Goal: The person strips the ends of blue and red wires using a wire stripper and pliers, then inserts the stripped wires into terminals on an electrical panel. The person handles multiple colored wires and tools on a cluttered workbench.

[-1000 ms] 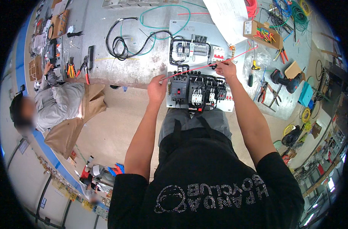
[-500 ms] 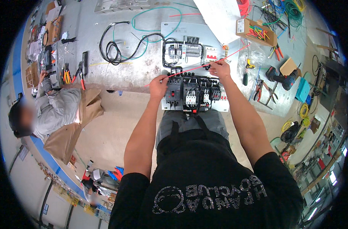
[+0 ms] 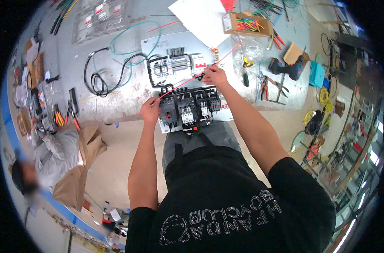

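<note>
A thin red wire [image 3: 181, 85] runs slantwise above the metal mounting plate [image 3: 152, 44], its free end reaching past my right hand. My left hand [image 3: 150, 110] pinches it near its lower end, beside the black circuit breaker [image 3: 168, 114] at the plate's near left corner. Higher up, the fingers of my right hand [image 3: 215, 76] close on the same wire, just below the white breaker with red levers [image 3: 200, 63]. Contactors [image 3: 187, 116] and black cabling fill the near part of the plate. At the far left of the plate sits a terminal row [image 3: 171, 65].
Loops of black cable [image 3: 100, 80] lie left of the plate. A white paper sheet [image 3: 200, 21] and a cardboard box of coloured sleeves [image 3: 247, 26] are beyond it. Rightward are pliers [image 3: 264, 87] and a cordless drill [image 3: 290, 68]. A person in grey [image 3: 59, 158] works at the left.
The whole view has shifted and tilted, so the table appears further left and slightly lower. Both hands keep hold of the red wire, nearly unmoved relative to the plate.
</note>
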A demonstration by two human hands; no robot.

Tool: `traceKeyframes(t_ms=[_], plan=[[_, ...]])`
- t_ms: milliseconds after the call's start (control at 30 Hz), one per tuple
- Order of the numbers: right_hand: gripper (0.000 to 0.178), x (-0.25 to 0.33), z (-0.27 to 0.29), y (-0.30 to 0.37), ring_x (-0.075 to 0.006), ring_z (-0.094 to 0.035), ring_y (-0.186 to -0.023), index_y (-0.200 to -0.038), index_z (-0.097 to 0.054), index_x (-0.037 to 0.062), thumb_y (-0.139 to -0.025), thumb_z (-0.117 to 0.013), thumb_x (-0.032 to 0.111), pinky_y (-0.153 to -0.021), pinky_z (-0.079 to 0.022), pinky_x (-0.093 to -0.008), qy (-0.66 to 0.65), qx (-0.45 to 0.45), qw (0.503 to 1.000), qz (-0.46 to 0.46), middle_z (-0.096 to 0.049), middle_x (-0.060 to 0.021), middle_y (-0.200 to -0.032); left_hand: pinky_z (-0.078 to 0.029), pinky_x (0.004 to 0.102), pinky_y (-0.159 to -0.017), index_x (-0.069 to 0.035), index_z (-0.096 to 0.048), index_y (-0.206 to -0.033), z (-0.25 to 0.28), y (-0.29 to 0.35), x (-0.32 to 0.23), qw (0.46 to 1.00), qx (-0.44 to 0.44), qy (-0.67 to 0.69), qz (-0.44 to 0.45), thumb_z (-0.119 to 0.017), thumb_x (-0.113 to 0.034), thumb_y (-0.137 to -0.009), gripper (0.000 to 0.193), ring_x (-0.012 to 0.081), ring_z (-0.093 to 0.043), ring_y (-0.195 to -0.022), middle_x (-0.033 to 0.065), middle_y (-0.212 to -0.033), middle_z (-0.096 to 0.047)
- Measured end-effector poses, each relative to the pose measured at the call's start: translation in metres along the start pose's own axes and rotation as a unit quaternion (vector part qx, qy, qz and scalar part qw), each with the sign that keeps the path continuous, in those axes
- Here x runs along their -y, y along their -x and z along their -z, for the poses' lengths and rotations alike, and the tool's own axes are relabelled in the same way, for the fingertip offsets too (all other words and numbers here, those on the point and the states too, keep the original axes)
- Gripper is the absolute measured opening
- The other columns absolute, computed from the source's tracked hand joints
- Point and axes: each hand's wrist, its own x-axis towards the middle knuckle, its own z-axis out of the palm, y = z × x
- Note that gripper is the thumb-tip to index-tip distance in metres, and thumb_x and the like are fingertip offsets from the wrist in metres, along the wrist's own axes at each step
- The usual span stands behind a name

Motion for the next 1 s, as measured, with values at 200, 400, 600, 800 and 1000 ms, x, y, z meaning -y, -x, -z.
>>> traceKeyframes(t_ms=[200,400,600,800,1000], plan=[[0.021,0.008,0.016,0.003,-0.0191,-0.070,-0.063,-0.099,-0.068,0.0008,-0.090,-0.073,0.019,-0.054,-0.059,-0.0317,0.030,-0.037,0.999,0.020,-0.069,-0.0078,-0.079,-0.052,0.0271,-0.050,0.002,-0.073,-0.106,-0.001,-0.003,0.002,1.000,0.003,0.015,-0.001,-0.069,-0.017,-0.094,0.023,0.0108,-0.062,-0.057,0.0055,-0.077,-0.067],[0.019,0.010,0.022,0.005,-0.0186,-0.069,-0.063,-0.099,-0.070,0.0040,-0.084,-0.076,0.015,-0.058,-0.058,-0.0317,0.169,-0.088,0.971,0.141,-0.070,-0.0078,-0.080,-0.052,0.0255,-0.051,0.002,-0.073,-0.104,-0.002,-0.002,0.002,0.999,0.004,0.028,0.017,-0.069,-0.016,-0.095,0.021,0.0101,-0.060,-0.056,0.0043,-0.074,-0.066],[0.022,0.015,0.021,0.008,-0.0314,-0.069,-0.083,-0.099,-0.068,0.0082,-0.080,-0.074,0.017,-0.076,-0.055,-0.0416,0.369,-0.128,0.871,0.297,-0.071,-0.0130,-0.088,-0.047,0.0273,-0.048,0.004,-0.072,-0.105,-0.003,-0.004,0.003,1.000,0.007,0.016,-0.012,-0.068,-0.016,-0.095,0.023,0.0113,-0.060,-0.054,0.0064,-0.073,-0.066],[0.017,0.024,0.022,-0.002,-0.0354,-0.068,-0.092,-0.100,-0.070,0.0138,-0.086,-0.067,0.022,-0.080,-0.054,-0.0471,0.496,-0.098,0.808,0.303,-0.071,-0.0138,-0.093,-0.052,0.0247,-0.051,0.002,-0.073,-0.104,-0.004,-0.003,0.008,0.999,0.002,0.038,0.007,-0.068,-0.016,-0.096,0.020,0.0094,-0.059,-0.056,0.0038,-0.071,-0.063],[0.016,0.038,0.033,-0.013,-0.0343,-0.068,-0.095,-0.100,-0.071,0.0144,-0.088,-0.065,0.025,-0.083,-0.055,-0.0467,0.556,-0.067,0.778,0.286,-0.070,-0.0143,-0.097,-0.052,0.0253,-0.051,0.002,-0.073,-0.104,-0.004,-0.005,0.005,1.000,0.005,0.025,0.013,-0.067,-0.016,-0.096,0.020,0.0098,-0.059,-0.055,0.0044,-0.071,-0.064]])
